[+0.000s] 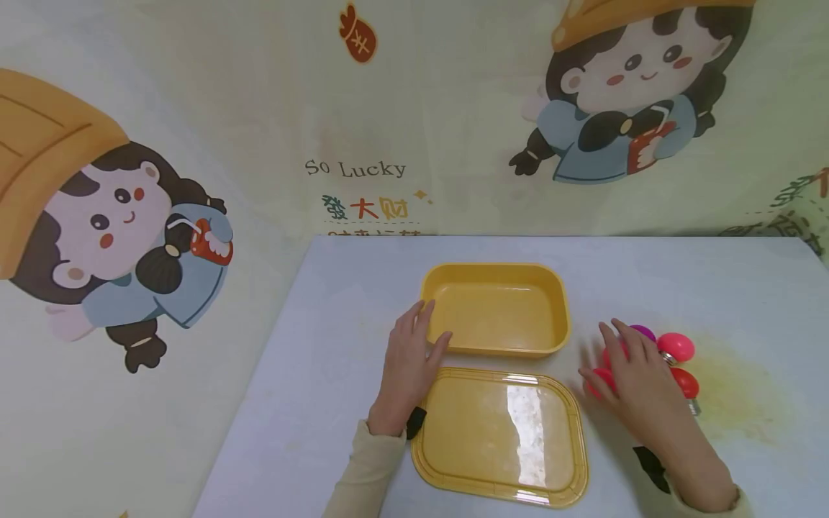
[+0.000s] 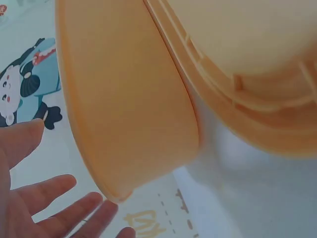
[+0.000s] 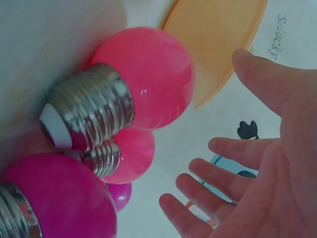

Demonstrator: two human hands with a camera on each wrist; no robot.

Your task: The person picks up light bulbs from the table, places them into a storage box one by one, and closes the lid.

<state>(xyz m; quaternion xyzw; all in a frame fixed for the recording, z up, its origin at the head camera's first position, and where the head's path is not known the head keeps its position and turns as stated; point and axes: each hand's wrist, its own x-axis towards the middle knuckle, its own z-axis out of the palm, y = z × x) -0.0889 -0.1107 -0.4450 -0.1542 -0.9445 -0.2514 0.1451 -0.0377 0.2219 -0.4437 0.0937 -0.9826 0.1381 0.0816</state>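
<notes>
My left hand (image 1: 408, 363) is at the near left corner of a yellow plastic box (image 1: 495, 316), fingers spread loosely beside its rim. In the left wrist view the box wall (image 2: 124, 99) rises next to the fingers. Above a cluster of colored light bulbs, my right hand (image 1: 650, 392) has its fingers extended and partly covers them. A pink bulb (image 1: 676, 347), a red bulb (image 1: 684, 383) and a purple bulb (image 1: 643, 332) show around it. Silver screw bases appear on the pink bulb (image 3: 153, 79) and purple bulb (image 3: 64, 193) in the right wrist view, apart from the palm.
A yellow lid (image 1: 473, 439) lies flat in front of the box, between the two forearms. Everything stands on a white table (image 1: 311, 403), with a yellowish stain right of the bulbs. A cartoon-printed sheet (image 1: 259, 108) hangs behind and to the left.
</notes>
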